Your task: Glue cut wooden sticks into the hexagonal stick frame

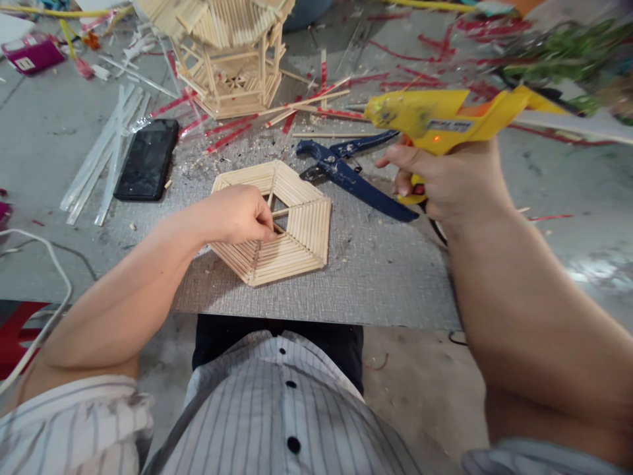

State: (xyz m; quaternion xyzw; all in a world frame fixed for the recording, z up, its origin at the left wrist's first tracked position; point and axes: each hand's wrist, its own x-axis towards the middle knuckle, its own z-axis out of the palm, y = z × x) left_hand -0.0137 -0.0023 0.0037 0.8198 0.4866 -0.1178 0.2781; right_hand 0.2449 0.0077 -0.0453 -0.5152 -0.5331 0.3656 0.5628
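Observation:
A hexagonal panel of thin wooden sticks [309, 227], with an opening crossed by spokes at its centre, lies flat on the table near the front edge. Over its left part is my left hand [242, 214], fingers pinched together at the lower rim of the opening. Whatever sits between those fingertips is hidden. My right hand [440, 175] is wrapped round the handle of a yellow hot glue gun [425, 119], raised to the right of the panel. Its nozzle points left, and a small orange light glows on its side. Blue-handled cutters [353, 175] lie between panel and glue gun.
Behind the panel stands a wooden-stick pavilion model [232, 72]. To the left are a black phone [147, 158] and several clear glue sticks [101, 155]. Loose wooden sticks [316, 105] and red-and-clear plastic scraps litter the back. A white cable [57, 284] hangs at the left edge.

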